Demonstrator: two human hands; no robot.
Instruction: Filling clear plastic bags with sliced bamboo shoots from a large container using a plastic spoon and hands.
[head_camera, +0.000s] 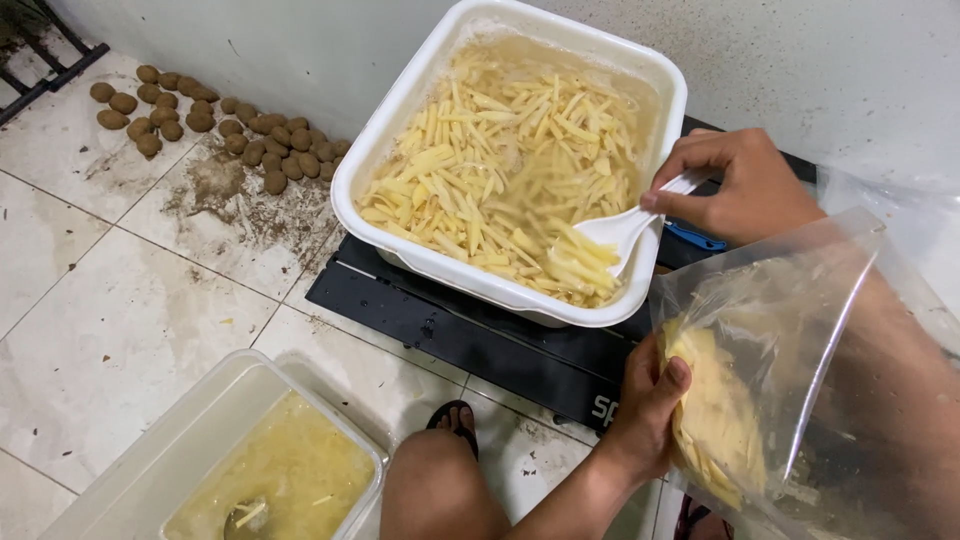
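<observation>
Over tiled floor, right hand (735, 185) scooping limp potato strips (500, 170), left hand (645, 410) gripping crinkly clear bag (800, 380)

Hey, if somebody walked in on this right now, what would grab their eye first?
Probably the big white tub of cut potato strips in cloudy water at top centre, where the right hand dips a white scoop. Next, the clear plastic bag of strips at lower right, gripped by the left hand. Whole potatoes line the wall at upper left.
</observation>
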